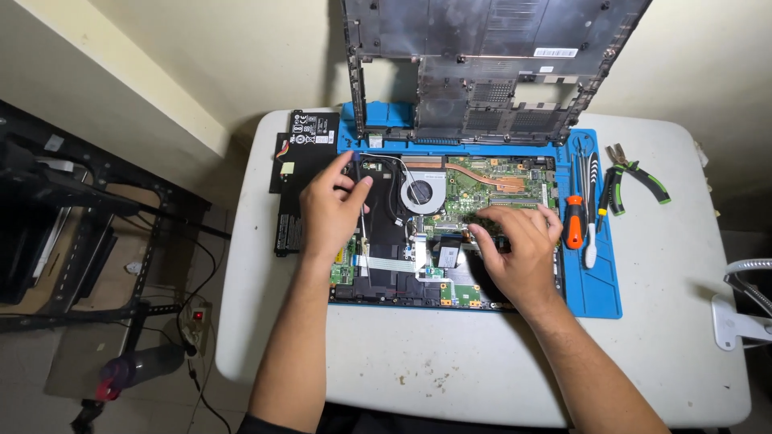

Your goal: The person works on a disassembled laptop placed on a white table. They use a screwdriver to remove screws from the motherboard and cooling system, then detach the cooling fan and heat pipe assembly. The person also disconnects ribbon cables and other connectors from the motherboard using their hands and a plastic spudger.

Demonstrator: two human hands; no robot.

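- The left hand (330, 207) grips a thin screwdriver (359, 210), tip down on the opened laptop (418, 241), left of the fan (422, 193).
- The right hand (519, 249) rests loosely curled, holding nothing, fingertips on the green board (482, 189).
- The laptop lies beneath both hands on a blue mat (599, 285).
- A black battery (301, 161) sits left; pliers (631, 181) right.

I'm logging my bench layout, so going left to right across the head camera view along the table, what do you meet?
Black battery pack → left hand holding a thin tool → cooling fan → right hand on the laptop board → orange-handled screwdriver → green-handled pliers → white clamp lamp base.
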